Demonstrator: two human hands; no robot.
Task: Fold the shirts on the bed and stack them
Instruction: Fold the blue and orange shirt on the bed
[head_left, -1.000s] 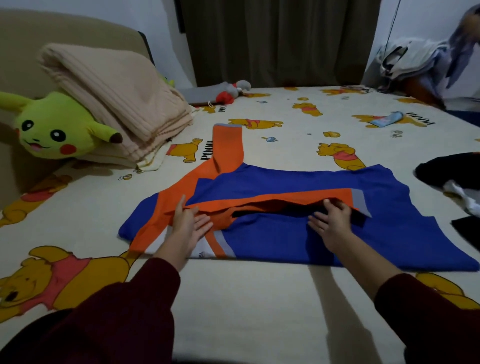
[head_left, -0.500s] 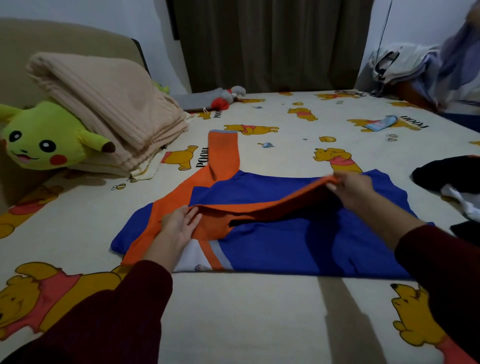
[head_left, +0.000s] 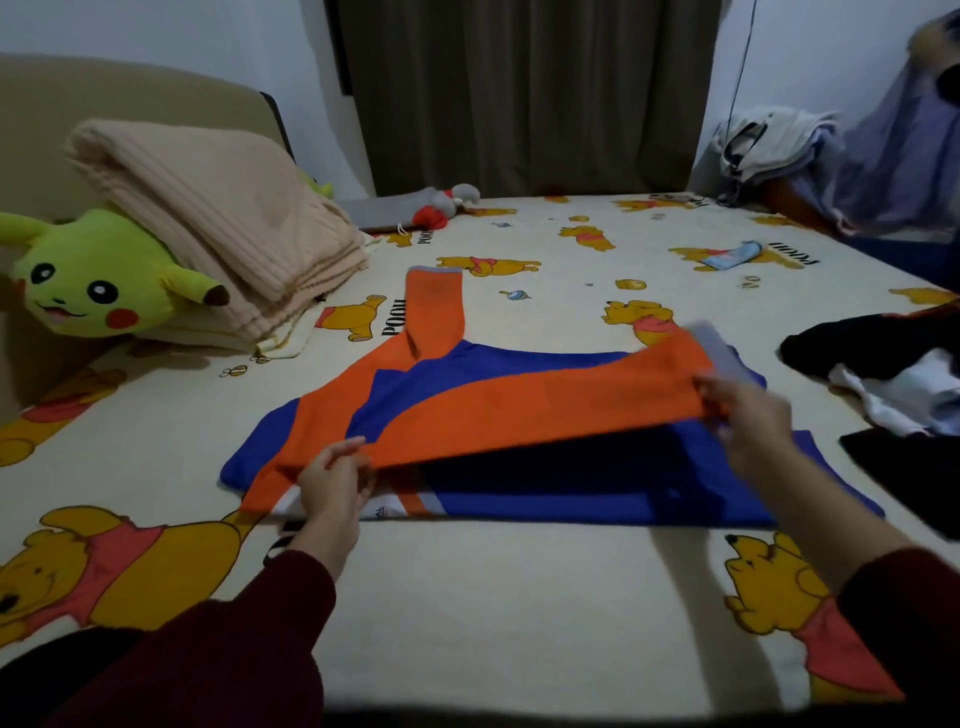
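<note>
Shirt: a blue and orange shirt (head_left: 545, 483) lies flat in the middle of the bed (head_left: 519, 597), with its body spread wide from 9 o'clock to 3 o'clock.
Near sleeve: one long orange sleeve (head_left: 519, 410) is lifted off the blue part and pulled tight between the two hands; there is a dark gap under it.
Far sleeve: the other orange sleeve (head_left: 434, 306) lies flat on the bed and points to 12 o'clock.
Left hand: the left hand (head_left: 332, 478) is at the 9 o'clock end of the lifted sleeve, and its fingers pinch the orange cloth near the shoulder.
Right hand: the right hand (head_left: 748, 415) is at the 3 o'clock end and grips the sleeve by its gray cuff; it looks blurry.
Hands: they are far apart, one at each end of the sleeve.
Dark clothes: a pile of black and white clothes (head_left: 883, 374) sits at 3 o'clock, near the shirt but not touching it.
Blanket: a folded tan blanket (head_left: 218, 218) sits at 10 o'clock.
Toy: a green and yellow plush toy (head_left: 98, 280) leans against the blanket at 9 o'clock.
Curtain: a dark curtain (head_left: 519, 93) hangs at 12 o'clock, behind the bed.
</note>
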